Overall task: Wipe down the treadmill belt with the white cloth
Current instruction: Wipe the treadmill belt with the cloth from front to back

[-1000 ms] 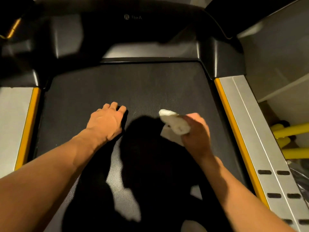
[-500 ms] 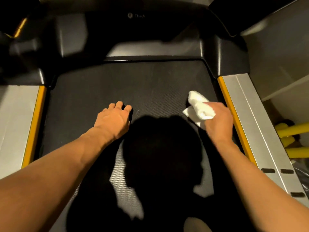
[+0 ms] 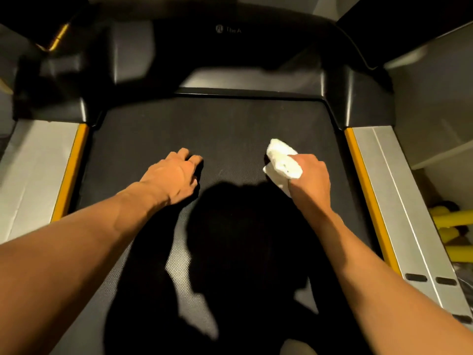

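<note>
The dark textured treadmill belt fills the middle of the head view. My right hand grips a bunched white cloth and holds it against the belt right of centre, a short way in from the right yellow strip. My left hand rests palm down on the belt left of centre, its fingertips on the surface and nothing in it. My own shadow darkens the belt below both hands.
A black motor hood with a small logo closes the belt's far end. Yellow strips and silver side rails flank the belt. Yellow bars lie off to the right of the treadmill.
My right hand swept the cloth rightward toward the yellow strip, then came back a little to the left. My left hand stayed planted on the belt.
</note>
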{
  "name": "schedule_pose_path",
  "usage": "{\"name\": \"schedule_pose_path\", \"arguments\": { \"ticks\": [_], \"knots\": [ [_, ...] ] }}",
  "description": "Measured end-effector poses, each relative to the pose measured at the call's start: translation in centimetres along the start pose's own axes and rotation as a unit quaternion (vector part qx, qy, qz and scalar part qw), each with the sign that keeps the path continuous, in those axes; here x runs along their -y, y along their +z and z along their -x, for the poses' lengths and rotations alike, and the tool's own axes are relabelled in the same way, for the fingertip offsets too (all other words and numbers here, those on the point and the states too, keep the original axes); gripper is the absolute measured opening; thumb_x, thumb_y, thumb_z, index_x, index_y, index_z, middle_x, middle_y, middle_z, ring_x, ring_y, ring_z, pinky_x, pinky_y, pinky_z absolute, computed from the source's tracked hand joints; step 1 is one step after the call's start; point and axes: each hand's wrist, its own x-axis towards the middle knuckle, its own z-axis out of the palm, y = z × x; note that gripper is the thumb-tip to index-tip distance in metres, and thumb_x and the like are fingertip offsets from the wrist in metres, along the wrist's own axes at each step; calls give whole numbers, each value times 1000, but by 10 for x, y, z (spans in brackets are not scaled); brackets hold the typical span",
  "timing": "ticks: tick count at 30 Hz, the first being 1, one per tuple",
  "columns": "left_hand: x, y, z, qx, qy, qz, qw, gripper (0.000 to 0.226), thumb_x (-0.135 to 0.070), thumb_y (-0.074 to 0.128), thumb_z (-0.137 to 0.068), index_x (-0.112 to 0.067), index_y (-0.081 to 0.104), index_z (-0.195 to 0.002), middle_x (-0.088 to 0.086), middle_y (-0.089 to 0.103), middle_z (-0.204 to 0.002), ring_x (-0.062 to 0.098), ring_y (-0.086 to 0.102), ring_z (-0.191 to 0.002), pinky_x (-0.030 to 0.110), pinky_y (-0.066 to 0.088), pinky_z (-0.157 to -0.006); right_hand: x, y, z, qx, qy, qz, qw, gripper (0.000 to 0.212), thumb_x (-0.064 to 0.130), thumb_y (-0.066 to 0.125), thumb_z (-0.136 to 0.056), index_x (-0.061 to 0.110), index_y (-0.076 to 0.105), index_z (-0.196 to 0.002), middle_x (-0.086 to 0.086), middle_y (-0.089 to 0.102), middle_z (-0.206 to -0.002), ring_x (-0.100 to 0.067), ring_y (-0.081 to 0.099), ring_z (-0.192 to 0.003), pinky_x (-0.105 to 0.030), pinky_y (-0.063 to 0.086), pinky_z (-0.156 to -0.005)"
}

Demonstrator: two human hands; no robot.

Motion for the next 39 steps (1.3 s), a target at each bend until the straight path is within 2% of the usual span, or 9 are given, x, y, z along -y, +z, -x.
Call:
{"name": "schedule_pose_path", "arguments": {
  "ticks": [4, 8, 12, 15, 18, 22, 29, 36, 39],
  "knots": [
    [25, -9, 5, -12, -50, 29, 998, 54, -31, 48, -93, -21, 33, -144, 11, 35, -138, 35, 45, -119, 49, 47, -95, 28, 27, 6, 42, -58, -58, 996, 18, 17, 65, -82, 13, 72, -98, -3, 70, -98, -20, 60, -98, -6, 37, -84],
    [48, -6, 18, -20, -85, 47, 995, 53, -31, 50, -92, -20, 36, -142, 13, 38, -135, 36, 45, -120, 50, 46, -97, 54, 64, 54, 169, -306, -26, 936, 35, 18, 54, -69, 14, 72, -99, -7, 69, -103, -26, 60, -95, -26, 35, -89],
    [74, 5, 39, -22, -88, 30, 995, 55, -33, 51, -91, -21, 35, -142, 13, 37, -135, 37, 46, -118, 52, 47, -96, 72, 56, 22, 60, -168, -38, 983, 26, 19, 69, -68, 21, 74, -93, -3, 71, -90, -20, 63, -84, -18, 40, -72],
    [92, 0, 52, -46, -113, 8, 993, 58, -34, 52, -91, -18, 33, -143, 17, 35, -139, 39, 45, -120, 52, 45, -99, 62, 53, -4, 87, -31, 8, 996, 34, 38, 52, -73, 22, 70, -97, -5, 68, -93, -28, 64, -85, -28, 47, -71],
    [101, -7, 62, -47, -137, 8, 989, 58, -33, 50, -93, -16, 32, -145, 19, 34, -142, 38, 43, -124, 48, 42, -103, 69, 69, 27, 121, -159, 78, 977, 31, 23, 66, -77, 26, 69, -108, -2, 64, -105, -24, 60, -96, -27, 44, -82],
    [108, 6, 79, 15, -159, -41, 986, 58, -41, 51, -90, -22, 34, -143, 13, 33, -143, 33, 41, -127, 44, 39, -106, 106, 86, 77, 214, -301, -8, 929, 38, 13, 80, -65, 26, 71, -99, 5, 65, -98, -16, 60, -90, -21, 44, -78],
    [125, -15, 100, 38, -211, -86, 973, 61, -36, 54, -89, -22, 33, -144, 14, 34, -142, 35, 42, -126, 46, 38, -105, 125, 103, 6, 93, -149, -23, 984, 41, 12, 58, -85, 20, 61, -125, -9, 55, -126, -30, 52, -113, -30, 37, -95],
    [137, -8, 114, 70, -224, -18, 972, 63, -36, 55, -90, -22, 29, -146, 12, 33, -144, 35, 40, -127, 49, 40, -105, 137, 115, 82, 234, -353, -98, 901, 41, 2, 57, -70, 11, 69, -109, -5, 66, -111, -19, 54, -103, -29, 40, -93],
    [140, -2, 117, 53, -260, 1, 964, 65, -32, 58, -89, -20, 28, -145, 15, 37, -139, 37, 42, -124, 52, 41, -102, 140, 113, 59, 195, -283, -123, 931, 43, 7, 55, -69, 26, 66, -106, 5, 66, -102, -19, 57, -96, -26, 43, -83]
  ]
}}
